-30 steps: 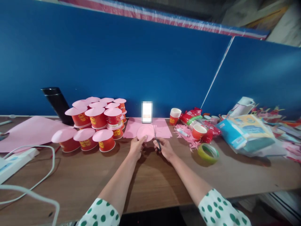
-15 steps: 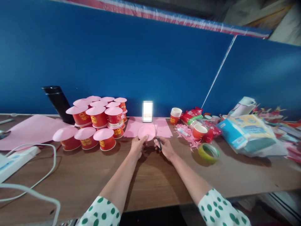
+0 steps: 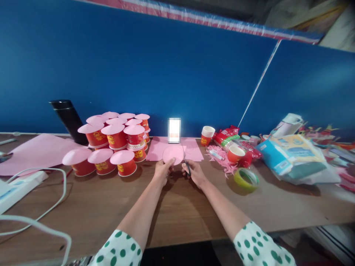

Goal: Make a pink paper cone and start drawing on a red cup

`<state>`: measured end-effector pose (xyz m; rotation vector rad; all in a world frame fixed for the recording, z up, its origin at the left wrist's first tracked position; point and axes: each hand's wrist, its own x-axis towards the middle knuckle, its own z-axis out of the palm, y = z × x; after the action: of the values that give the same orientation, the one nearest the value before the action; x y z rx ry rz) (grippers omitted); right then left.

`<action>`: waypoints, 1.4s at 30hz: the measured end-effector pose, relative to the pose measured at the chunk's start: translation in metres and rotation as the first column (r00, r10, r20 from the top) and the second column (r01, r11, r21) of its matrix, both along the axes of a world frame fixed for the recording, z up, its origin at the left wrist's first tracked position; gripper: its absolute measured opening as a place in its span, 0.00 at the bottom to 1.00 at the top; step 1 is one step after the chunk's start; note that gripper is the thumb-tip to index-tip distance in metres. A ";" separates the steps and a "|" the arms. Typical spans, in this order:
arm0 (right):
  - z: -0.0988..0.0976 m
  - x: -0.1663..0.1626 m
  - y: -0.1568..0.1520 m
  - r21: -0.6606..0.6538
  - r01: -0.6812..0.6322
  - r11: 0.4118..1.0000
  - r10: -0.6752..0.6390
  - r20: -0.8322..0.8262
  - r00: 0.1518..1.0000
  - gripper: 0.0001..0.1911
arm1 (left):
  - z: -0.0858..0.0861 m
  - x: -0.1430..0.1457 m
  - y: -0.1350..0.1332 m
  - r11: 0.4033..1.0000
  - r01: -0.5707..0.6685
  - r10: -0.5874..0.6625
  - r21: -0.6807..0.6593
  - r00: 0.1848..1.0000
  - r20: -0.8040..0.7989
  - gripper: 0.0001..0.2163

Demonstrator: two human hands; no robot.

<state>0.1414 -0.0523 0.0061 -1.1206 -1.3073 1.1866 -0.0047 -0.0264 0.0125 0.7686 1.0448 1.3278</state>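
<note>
A round pink paper disc (image 3: 172, 154) is pinched between the thumb and fingers of my left hand (image 3: 163, 170). My right hand (image 3: 194, 173) is closed round the dark handles of a pair of scissors (image 3: 183, 155). Their thin blades point up and away, close beside the disc's right edge; whether they touch the paper I cannot tell. Beneath and beyond the disc lie pink paper sheets (image 3: 155, 149) on the wooden table (image 3: 177, 225). At their far edge a bright, blurred-out phone-like screen (image 3: 174, 131) stands upright.
Several red paper cups (image 3: 127, 169) with pink cone tops are stacked left, before a black flask (image 3: 68, 120). A power strip (image 3: 24, 190) with white cables lies near left. To the right are stacked cups (image 3: 207, 136), pink scraps (image 3: 229, 167), green tape (image 3: 246, 180) and a plastic package (image 3: 294, 157).
Both hands keep their hold on the disc and the scissors, almost unmoved. The view has shifted very slightly.
</note>
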 end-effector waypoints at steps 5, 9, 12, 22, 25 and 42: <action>0.000 0.000 0.000 0.003 0.004 1.000 -0.004 0.000 1.000 0.23 | 0.000 0.000 0.000 1.000 0.011 -0.011 0.006 1.000 0.002 0.19; 0.000 0.001 0.000 0.002 0.010 1.000 -0.010 0.009 1.000 0.24 | 0.001 0.000 0.000 1.000 0.006 -0.006 0.014 1.000 0.023 0.19; 0.000 0.001 0.000 -0.001 0.009 1.000 -0.009 0.008 1.000 0.24 | 0.000 0.000 0.000 1.000 0.000 0.000 0.013 1.000 0.024 0.19; -0.003 0.001 0.001 -0.001 0.021 1.000 -0.021 -0.002 1.000 0.24 | 0.002 0.000 0.000 1.000 -0.015 0.015 0.006 1.000 0.006 0.19; -0.003 0.001 0.001 0.004 0.021 1.000 -0.021 0.002 1.000 0.25 | 0.002 0.000 0.000 1.000 -0.019 0.018 -0.007 1.000 -0.009 0.19; 0.002 0.000 -0.001 0.001 0.025 1.000 -0.025 0.015 1.000 0.23 | 0.002 0.000 0.001 0.999 -0.042 0.042 -0.004 0.999 0.030 0.20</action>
<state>0.1413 -0.0531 0.0078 -1.1439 -1.3018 1.1615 -0.0050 -0.0256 0.0143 0.7253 1.0442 1.3695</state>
